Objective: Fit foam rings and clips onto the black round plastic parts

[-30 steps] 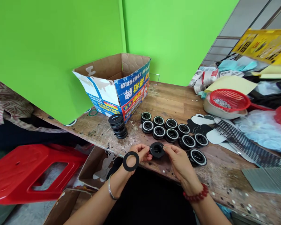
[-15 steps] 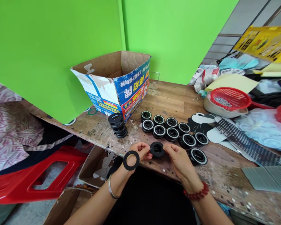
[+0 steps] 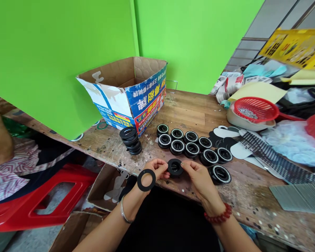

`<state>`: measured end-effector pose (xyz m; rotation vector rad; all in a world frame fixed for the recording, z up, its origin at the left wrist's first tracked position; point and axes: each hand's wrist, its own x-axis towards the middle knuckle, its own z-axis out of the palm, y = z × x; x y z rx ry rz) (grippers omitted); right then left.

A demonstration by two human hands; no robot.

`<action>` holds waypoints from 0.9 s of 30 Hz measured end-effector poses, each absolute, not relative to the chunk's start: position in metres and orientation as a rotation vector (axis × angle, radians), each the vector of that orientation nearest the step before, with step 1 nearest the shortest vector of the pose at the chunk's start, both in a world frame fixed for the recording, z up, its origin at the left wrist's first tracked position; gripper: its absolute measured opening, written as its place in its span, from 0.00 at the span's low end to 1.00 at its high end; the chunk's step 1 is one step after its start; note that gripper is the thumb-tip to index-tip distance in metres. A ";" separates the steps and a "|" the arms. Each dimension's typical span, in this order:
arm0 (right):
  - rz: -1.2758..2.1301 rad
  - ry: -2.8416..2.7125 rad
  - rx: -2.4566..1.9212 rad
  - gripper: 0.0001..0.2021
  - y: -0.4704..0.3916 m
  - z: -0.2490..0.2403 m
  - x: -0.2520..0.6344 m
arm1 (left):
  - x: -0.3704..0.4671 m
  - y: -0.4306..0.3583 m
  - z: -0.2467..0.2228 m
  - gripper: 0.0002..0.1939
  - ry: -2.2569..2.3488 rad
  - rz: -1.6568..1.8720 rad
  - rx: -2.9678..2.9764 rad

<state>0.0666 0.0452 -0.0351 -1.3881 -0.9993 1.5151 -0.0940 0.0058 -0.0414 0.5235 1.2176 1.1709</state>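
Note:
Between my two hands, at the table's front edge, is a round black ring-shaped piece (image 3: 170, 166) with a slotted centre. My left hand (image 3: 159, 168) pinches its left rim. The fingertips of my right hand (image 3: 201, 178) are closed on its right rim. A flat black ring (image 3: 140, 182) rests against my left wrist. Just beyond my hands, several round black pieces (image 3: 191, 149) with pale speckled rings stand in rows. To their left is a leaning stack of black round pieces (image 3: 131, 140).
An open cardboard box (image 3: 126, 101) stands against the green wall. At right lie a red sieve (image 3: 257, 108) on a pale bowl, a dark dotted strip (image 3: 278, 154) and grey ribbed sheets (image 3: 299, 197). A red stool (image 3: 76, 189) and another person's arm (image 3: 0, 140) are at left.
The view has shifted slightly. My hands keep the same hold on the black piece. At far left, another person's arm has come into view.

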 end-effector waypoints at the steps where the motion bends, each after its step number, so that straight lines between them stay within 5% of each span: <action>1: 1.490 -1.046 -1.394 0.17 0.045 -0.037 0.067 | -0.094 0.006 -0.041 0.23 1.227 1.167 0.529; 10: 0.502 -1.959 -1.431 0.12 0.031 -0.031 0.067 | -0.093 0.017 -0.047 0.12 1.322 1.104 0.603; 14: 0.881 -1.863 -1.535 0.11 0.036 -0.033 0.070 | -0.095 0.021 -0.044 0.09 1.337 1.040 0.617; 21: 1.721 -1.322 -1.423 0.26 0.049 -0.037 0.076 | -0.097 0.028 -0.036 0.10 1.314 0.932 0.680; 27: 1.779 -1.324 -1.400 0.23 0.061 -0.038 0.068 | -0.094 0.036 -0.047 0.13 1.321 0.900 0.770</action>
